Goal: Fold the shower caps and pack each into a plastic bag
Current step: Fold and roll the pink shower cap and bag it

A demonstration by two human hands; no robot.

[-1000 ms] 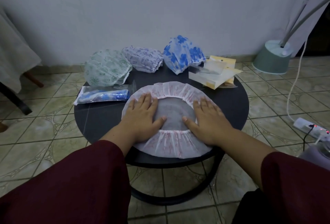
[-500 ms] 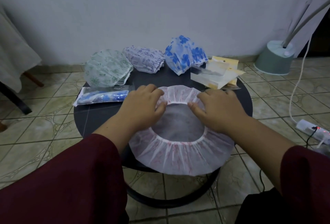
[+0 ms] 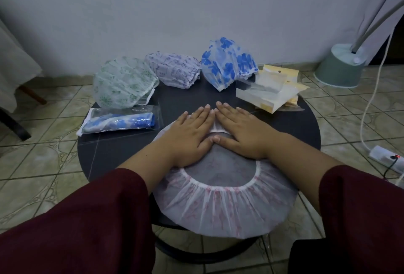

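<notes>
Fingers (image 3: 206, 112) of both hands lie straight, flat, hiding the pink cap's (image 3: 220, 212) far rim.

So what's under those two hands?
Both hands, left and right, press flat on the far edge of the pink shower cap. The black table lies beneath. The cap's rim under the palms is hidden.

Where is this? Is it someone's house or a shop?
Most likely a room in someone's house, not a shop. There is a small round black table set low on a tiled floor, a plain wall close behind, and a power strip lying on the tiles with a cord.
</notes>
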